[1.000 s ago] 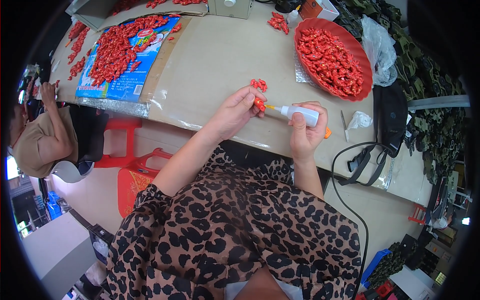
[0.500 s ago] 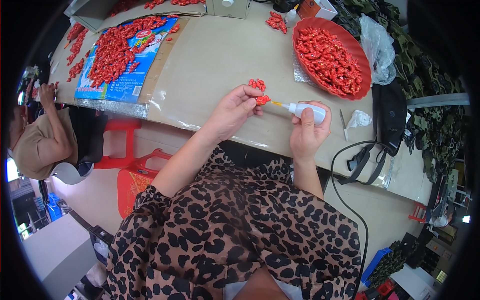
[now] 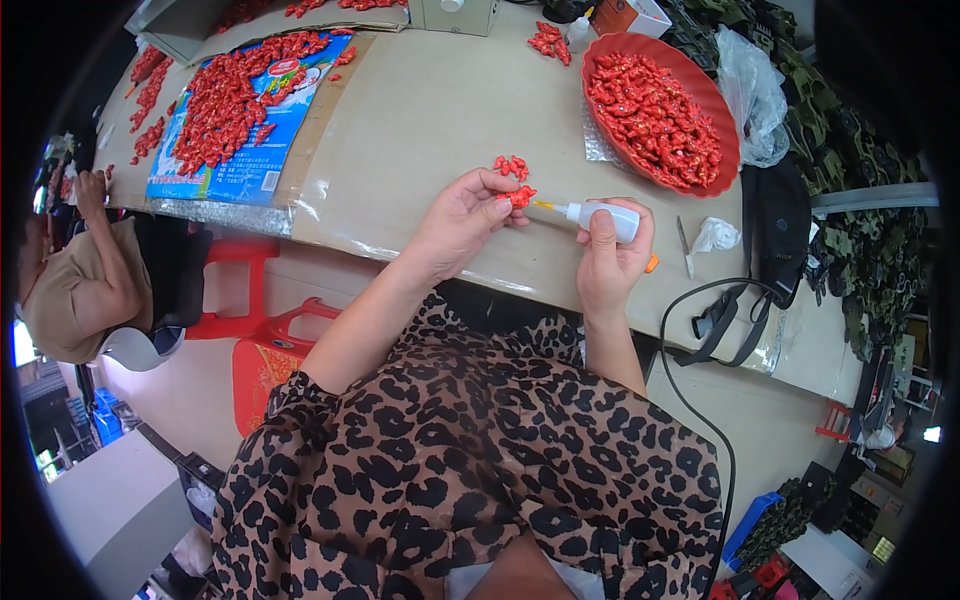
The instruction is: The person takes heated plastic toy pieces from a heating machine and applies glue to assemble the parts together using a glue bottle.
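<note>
Between the thumb and fingers of my left hand [image 3: 468,218] is a small glossy red figure [image 3: 520,197], its fine shape too small to make out. My right hand [image 3: 610,268] is wrapped round a white squeeze bottle [image 3: 624,222], which lies nearly level with its thin yellow nozzle pointing left. The nozzle tip is at or very close to the red figure; whether they touch, I cannot tell. An orange piece [image 3: 652,263] shows beside my right palm. Just beyond my left fingers, a few similar red figures [image 3: 512,166] lie on the table [image 3: 420,120].
A red scalloped bowl [image 3: 733,150] heaped with red figures stands at the right. More lie on a blue printed sheet [image 3: 225,188] at the left. A thin blade-like tool [image 3: 685,246], crumpled tissue [image 3: 714,236] and black bag [image 3: 776,225] are rightward. A seated person [image 3: 90,285] is at left.
The bottle in my right hand has tipped slightly, its nozzle still by the red figure. The orange piece beside my right palm has come into view. My left hand keeps its hold.
</note>
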The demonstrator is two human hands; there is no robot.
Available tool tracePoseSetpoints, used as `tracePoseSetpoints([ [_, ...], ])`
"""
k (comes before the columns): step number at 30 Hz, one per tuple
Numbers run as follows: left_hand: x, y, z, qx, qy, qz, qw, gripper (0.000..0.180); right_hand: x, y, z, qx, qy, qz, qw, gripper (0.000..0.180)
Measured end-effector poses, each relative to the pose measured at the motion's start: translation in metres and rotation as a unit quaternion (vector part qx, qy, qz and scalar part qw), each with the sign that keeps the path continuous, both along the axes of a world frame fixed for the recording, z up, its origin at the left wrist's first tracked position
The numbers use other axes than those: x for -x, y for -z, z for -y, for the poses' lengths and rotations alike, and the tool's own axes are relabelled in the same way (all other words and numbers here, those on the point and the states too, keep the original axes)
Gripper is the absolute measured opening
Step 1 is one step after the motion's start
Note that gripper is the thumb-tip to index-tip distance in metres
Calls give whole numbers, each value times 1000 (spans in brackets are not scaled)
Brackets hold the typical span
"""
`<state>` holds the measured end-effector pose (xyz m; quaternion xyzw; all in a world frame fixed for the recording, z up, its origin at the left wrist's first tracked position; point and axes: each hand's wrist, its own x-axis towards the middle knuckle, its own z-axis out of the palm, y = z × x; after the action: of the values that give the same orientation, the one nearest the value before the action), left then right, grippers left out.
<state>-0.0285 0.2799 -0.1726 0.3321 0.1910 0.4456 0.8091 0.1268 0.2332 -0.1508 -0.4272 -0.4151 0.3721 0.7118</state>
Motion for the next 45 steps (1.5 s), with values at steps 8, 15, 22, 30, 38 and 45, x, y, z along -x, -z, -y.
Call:
tracePoseSetpoints([
  [8, 0, 1, 0, -2, 3, 1, 1000, 15, -1, 2, 2, 3, -4, 6, 1000, 18],
  [15, 1, 0, 1, -1, -1, 0, 1000, 15, -1, 1, 1, 5, 0, 13, 1000, 19],
  [22, 1, 0, 0, -1, 2, 5, 1000, 14, -2, 1, 1, -3, 0, 5, 1000, 18],
  [30, -2, -1, -1, -3, 0, 3, 1000, 14, -1, -3, 2, -14, 7, 27, 1000, 19],
  [38, -4, -3, -1, -13, -8, -8, 1000, 14, -1, -2, 0, -43, 12, 123, 991, 20],
  [45, -5, -4, -1, -15, -9, -4, 1000, 13, -1, -6, 3, -41, -1, 122, 992, 23],
])
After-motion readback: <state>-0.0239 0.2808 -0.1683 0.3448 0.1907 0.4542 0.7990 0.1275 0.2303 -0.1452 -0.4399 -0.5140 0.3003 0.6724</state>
